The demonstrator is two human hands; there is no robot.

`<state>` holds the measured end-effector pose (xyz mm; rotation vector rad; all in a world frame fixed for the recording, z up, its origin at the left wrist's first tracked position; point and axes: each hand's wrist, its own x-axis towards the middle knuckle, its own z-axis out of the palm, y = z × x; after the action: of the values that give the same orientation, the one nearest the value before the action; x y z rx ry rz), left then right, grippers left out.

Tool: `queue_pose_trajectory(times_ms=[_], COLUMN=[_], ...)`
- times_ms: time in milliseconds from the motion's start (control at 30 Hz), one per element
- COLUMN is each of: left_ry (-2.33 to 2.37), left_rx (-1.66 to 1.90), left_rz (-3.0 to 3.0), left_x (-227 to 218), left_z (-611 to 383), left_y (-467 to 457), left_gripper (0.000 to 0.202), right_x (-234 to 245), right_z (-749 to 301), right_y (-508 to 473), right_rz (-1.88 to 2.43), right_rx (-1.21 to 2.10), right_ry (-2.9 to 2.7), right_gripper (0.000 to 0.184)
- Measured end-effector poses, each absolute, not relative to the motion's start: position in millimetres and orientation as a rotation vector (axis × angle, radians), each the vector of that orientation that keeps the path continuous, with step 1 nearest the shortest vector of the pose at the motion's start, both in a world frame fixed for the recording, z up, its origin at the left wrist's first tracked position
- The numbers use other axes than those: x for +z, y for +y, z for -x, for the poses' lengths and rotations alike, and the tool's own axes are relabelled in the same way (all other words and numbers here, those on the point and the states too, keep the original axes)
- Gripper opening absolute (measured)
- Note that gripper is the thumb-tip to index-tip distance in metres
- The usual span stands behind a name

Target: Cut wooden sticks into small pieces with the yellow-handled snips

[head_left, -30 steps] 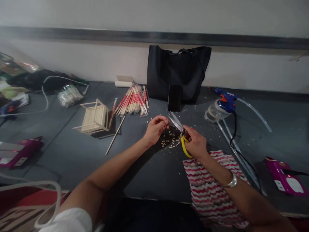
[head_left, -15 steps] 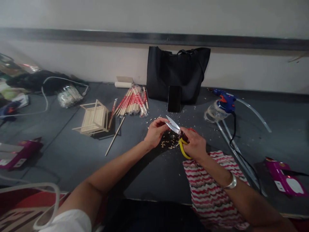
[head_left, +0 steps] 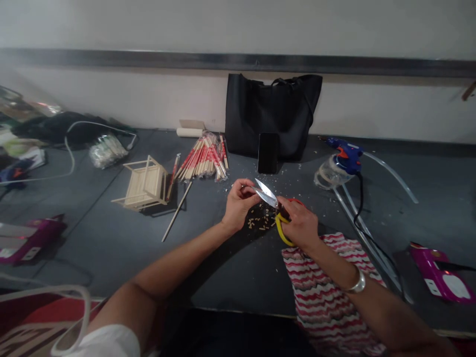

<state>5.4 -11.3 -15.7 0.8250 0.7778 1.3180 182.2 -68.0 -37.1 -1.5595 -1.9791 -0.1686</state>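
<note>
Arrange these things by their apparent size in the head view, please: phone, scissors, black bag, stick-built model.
1. Black bag
2. Stick-built model
3. Phone and scissors, unranked: the scissors look longer but slimmer, and the right hand partly covers them.

No text can be read; the bold dark marks [head_left: 23,341] at lower left are unclear.

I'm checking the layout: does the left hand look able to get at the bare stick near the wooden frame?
Probably yes: nothing seems to stand between the left hand and the stick. The hand is close by the open scissors, though, and I can't tell whether it holds anything.
</note>
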Motion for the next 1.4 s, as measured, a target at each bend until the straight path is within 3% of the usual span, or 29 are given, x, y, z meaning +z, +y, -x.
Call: queue_pose_trajectory(times_ms=[800, 1100, 1400], left_ry=[0.891, 1.161, 0.910], left_rx=[1.334, 1.305, 1.384], left_rz=[-1.056, -1.287, -1.045], left_x=[-10, -26, -25], left_z=[-1, 13, 7], left_y=[-11, 19, 12], left_gripper=[0.038, 0.010, 0.036], right_x=[-36, -38, -37], right_z=[-181, -195, -189], right_y=[-68, -52, -58], right_rz=[1.598, 1.688, 1.624], right_rx=[-0.148, -0.022, -0.130], right_ry=[-1.968, -1.736, -1.892], right_gripper=[0.044, 0.034, 0.042])
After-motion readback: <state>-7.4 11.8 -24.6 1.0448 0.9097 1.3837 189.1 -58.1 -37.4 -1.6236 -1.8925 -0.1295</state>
